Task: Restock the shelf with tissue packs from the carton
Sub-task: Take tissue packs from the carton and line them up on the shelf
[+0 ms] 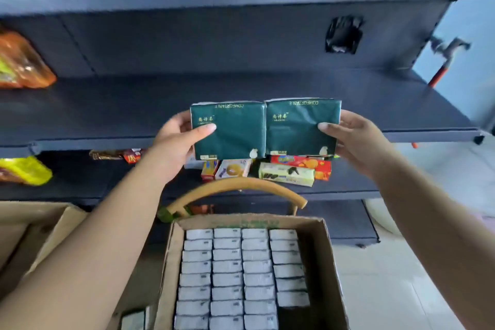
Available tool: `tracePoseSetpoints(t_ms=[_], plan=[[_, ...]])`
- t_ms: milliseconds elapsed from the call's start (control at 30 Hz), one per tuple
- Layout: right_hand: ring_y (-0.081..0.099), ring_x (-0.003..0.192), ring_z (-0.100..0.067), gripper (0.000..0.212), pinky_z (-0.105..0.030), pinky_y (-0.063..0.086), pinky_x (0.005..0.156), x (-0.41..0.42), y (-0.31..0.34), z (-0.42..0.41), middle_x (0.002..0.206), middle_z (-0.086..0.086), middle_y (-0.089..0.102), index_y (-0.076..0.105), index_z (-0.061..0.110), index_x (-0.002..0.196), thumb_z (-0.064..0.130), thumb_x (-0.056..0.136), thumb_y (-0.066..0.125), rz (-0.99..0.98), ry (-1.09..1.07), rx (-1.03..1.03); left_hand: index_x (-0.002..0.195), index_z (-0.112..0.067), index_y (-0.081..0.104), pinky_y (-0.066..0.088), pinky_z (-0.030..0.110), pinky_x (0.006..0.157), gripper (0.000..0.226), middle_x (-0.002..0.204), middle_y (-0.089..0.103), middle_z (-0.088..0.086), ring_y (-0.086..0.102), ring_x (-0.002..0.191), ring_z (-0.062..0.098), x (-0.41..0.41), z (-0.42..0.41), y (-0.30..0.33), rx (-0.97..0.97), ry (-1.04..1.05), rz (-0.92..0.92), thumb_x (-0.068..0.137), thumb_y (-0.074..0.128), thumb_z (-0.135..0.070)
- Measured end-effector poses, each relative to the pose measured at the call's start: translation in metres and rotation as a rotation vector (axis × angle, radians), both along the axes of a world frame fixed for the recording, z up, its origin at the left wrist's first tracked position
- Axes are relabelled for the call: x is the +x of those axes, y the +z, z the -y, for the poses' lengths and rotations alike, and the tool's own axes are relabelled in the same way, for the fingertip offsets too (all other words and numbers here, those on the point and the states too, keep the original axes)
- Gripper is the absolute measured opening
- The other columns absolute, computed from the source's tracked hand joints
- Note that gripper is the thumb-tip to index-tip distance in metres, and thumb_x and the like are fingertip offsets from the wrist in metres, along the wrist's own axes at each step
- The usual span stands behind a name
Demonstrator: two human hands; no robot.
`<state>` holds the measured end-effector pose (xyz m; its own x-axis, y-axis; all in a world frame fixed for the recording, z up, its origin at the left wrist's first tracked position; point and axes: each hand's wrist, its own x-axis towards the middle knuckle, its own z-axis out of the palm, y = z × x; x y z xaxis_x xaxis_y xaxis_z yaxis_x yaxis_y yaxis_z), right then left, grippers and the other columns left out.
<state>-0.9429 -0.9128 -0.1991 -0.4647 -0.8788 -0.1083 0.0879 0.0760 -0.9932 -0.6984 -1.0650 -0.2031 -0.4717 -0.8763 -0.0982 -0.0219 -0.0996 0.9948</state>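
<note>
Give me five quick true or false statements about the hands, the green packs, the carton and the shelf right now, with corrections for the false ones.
1. The left hand and right hand each hold one green pack. True: the left pack and right pack sit side by side.
2. The packs already rest on the shelf. False: they are held up in front of its edge.
3. The carton is empty. False: rows of packs fill most of it, with a gap at its right near corner.
4. A hammer is in view at the right end of the shelf. True.
5. The print on the held packs reads upright. False: the word COMFORTABLE appears upside down.
</note>
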Motion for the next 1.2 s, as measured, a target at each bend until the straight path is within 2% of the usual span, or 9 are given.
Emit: tracePoseSetpoints(t_ms=[100, 267, 467, 567, 700, 800, 967, 1100, 1200], plan=[[0.07, 0.084, -0.014, 0.021, -0.03, 0.058, 0.072, -0.007, 0.048, 0.006, 0.09, 0.004, 0.074, 0.065, 0.014, 0.104, 0.002, 0.092, 0.052, -0.077, -0.003, -0.122, 0.106, -0.015, 0.056, 0.057, 0.028, 0.074, 0.025, 0.103, 0.066, 0.001, 0.068, 0.088, 0.012, -0.008, 0.002, 0.05, -0.101, -0.002, -0.107, 0.086, 0.058, -0.001], [0.07, 0.082, -0.014, 0.022, -0.032, 0.057, 0.07, -0.014, 0.11, 0.014, 0.089, 0.005, 0.074, 0.065, 0.015, 0.101, 0.0, 0.092, 0.051, -0.134, 0.003, -0.275, 0.103, -0.019, 0.055, 0.056, 0.025, 0.064, 0.024, 0.1, 0.067, -0.001, 0.068, 0.084, 0.01, -0.02, 0.007, 0.116, -0.208, 0.013, -0.237, 0.087, 0.057, -0.002], [0.07, 0.081, -0.014, 0.02, -0.029, 0.059, 0.068, -0.022, 0.149, 0.029, 0.088, 0.005, 0.074, 0.065, 0.015, 0.1, 0.001, 0.091, 0.053, -0.194, 0.004, -0.349, 0.103, -0.024, 0.057, 0.044, 0.034, 0.099, 0.026, 0.107, 0.066, -0.005, 0.062, 0.105, 0.012, -0.034, 0.025, 0.152, -0.342, 0.08, -0.247, 0.084, 0.065, -0.009], [0.069, 0.084, -0.018, 0.021, -0.037, 0.055, 0.077, -0.031, 0.167, 0.044, 0.09, 0.004, 0.073, 0.066, 0.018, 0.1, 0.003, 0.091, 0.055, -0.248, -0.041, -0.381, 0.114, -0.019, 0.054, 0.044, 0.033, 0.098, 0.036, 0.109, 0.065, -0.006, 0.061, 0.106, 0.012, -0.045, 0.043, 0.165, -0.358, 0.195, -0.273, 0.082, 0.069, -0.014], [0.066, 0.097, -0.03, 0.019, -0.049, 0.048, 0.086, -0.055, 0.19, 0.076, 0.102, -0.005, 0.072, 0.067, 0.016, 0.104, 0.007, 0.089, 0.059, -0.272, -0.15, -0.415, 0.115, -0.012, 0.057, 0.049, 0.025, 0.085, 0.036, 0.101, 0.066, -0.005, 0.063, 0.096, 0.012, -0.067, 0.068, 0.179, -0.426, 0.283, -0.186, 0.082, 0.07, -0.021], [0.067, 0.098, -0.029, 0.019, -0.047, 0.052, 0.086, -0.075, 0.203, 0.108, 0.106, -0.01, 0.07, 0.064, 0.011, 0.108, 0.009, 0.09, 0.059, -0.245, -0.218, -0.431, 0.109, -0.015, 0.06, 0.046, 0.02, 0.074, 0.03, 0.095, 0.064, -0.007, 0.061, 0.099, 0.016, -0.086, 0.089, 0.182, -0.412, 0.309, -0.103, 0.083, 0.068, -0.025], [0.067, 0.095, -0.024, 0.01, -0.043, 0.056, 0.082, -0.094, 0.216, 0.172, 0.103, -0.007, 0.069, 0.062, 0.019, 0.093, 0.009, 0.09, 0.06, -0.231, -0.292, -0.435, 0.121, -0.015, 0.054, 0.041, 0.029, 0.081, 0.048, 0.116, 0.06, 0.001, 0.057, 0.102, 0.018, -0.113, 0.129, 0.191, -0.362, 0.341, 0.067, 0.082, 0.066, -0.039], [0.066, 0.086, -0.019, 0.007, -0.032, 0.057, 0.07, -0.107, 0.216, 0.226, 0.097, -0.003, 0.069, 0.063, 0.018, 0.089, 0.011, 0.088, 0.062, -0.224, -0.367, -0.405, 0.116, -0.014, 0.056, 0.043, 0.029, 0.071, 0.052, 0.105, 0.062, 0.0, 0.057, 0.091, 0.018, -0.129, 0.153, 0.191, -0.374, 0.396, 0.223, 0.079, 0.064, -0.048], [0.066, 0.079, -0.018, 0.011, -0.036, 0.056, 0.078, -0.119, 0.207, 0.271, 0.094, 0.001, 0.069, 0.065, 0.014, 0.097, 0.016, 0.086, 0.065, -0.291, -0.393, -0.312, 0.109, -0.009, 0.058, 0.038, 0.028, 0.059, 0.05, 0.096, 0.061, 0.003, 0.055, 0.08, 0.019, -0.138, 0.165, 0.189, -0.359, 0.457, 0.285, 0.079, 0.063, -0.049]])
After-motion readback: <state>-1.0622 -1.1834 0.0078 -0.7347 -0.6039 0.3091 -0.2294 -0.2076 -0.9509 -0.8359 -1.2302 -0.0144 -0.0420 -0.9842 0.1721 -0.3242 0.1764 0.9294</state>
